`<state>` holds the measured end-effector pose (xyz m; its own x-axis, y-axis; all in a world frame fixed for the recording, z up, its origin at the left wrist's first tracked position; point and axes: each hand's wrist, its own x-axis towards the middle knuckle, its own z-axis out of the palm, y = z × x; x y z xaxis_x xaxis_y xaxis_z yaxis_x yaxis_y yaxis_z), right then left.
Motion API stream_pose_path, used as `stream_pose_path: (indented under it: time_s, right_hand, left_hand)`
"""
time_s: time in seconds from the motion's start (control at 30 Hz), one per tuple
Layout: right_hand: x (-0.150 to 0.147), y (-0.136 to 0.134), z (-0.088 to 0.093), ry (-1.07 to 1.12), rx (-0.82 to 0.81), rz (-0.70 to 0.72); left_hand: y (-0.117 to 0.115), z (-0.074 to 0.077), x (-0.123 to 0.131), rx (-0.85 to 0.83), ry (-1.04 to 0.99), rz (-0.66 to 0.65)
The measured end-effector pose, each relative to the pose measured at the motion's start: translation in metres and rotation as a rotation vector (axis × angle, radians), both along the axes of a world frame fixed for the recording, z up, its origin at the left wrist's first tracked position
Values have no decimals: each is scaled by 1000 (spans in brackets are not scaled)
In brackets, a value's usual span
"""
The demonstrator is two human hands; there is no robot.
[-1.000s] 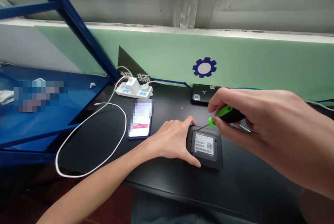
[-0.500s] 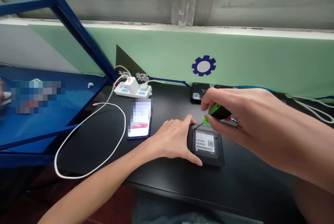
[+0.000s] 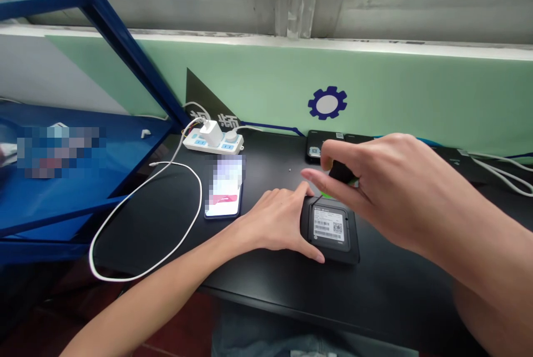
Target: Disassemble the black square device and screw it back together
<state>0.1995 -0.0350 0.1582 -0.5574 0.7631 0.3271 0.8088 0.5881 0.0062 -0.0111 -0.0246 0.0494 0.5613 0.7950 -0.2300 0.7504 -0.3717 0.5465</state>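
A flat, square black electronic device (image 3: 328, 229) lies on the desk with a white barcode and QR label facing up. My left hand (image 3: 277, 229) clasps its left edge, with the thumb along the lower side and the fingertips at the upper corner. My right hand (image 3: 377, 190) hovers above its far edge, shut on a small screwdriver (image 3: 341, 172) with a black and green handle. Fingers hide most of the handle. The thin shaft reaches down to the device's upper left corner.
A black desk (image 3: 395, 301) holds a phone (image 3: 224, 187) with a blurred screen, a white power strip (image 3: 213, 145) with a charger, and a looped white cable (image 3: 125, 240). A black phone (image 3: 320, 146) lies at the back. Blue metal shelving (image 3: 95, 24) stands to the left.
My right hand has turned and spread its fingers, now covering most of the screwdriver handle. The view has shifted slightly. The device and my left hand stay nearly in place.
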Motion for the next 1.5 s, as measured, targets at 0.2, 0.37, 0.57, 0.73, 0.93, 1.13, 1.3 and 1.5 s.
stream_pose_path:
  time_s: [0.2, 0.37, 0.57, 0.73, 0.93, 1.13, 1.3, 1.5]
  right_hand:
    - [4, 4, 1, -44, -76, 49]
    - [0, 2, 1, -25, -32, 5]
    - [1, 3, -2, -15, -10, -22]
    - [6, 5, 2, 11, -147, 84]
    - [-3, -2, 4, -41, -34, -40]
    - [-4, -3, 5, -16, -36, -41]
    - [-5, -2, 4, -32, -63, -23]
    - [-10, 1, 2, -58, 35, -76]
  left_hand:
    - [3, 5, 0, -43, 8, -32]
    - [2, 4, 0, -34, 17, -35]
    - [2, 2, 0, -15, 4, -44]
    - [2, 2, 0, -3, -11, -63]
    - [2, 2, 1, -9, -3, -50]
    - [3, 2, 1, 17, -6, -77]
    - [2, 3, 1, 14, 7, -71]
    - [2, 3, 1, -5, 8, -59]
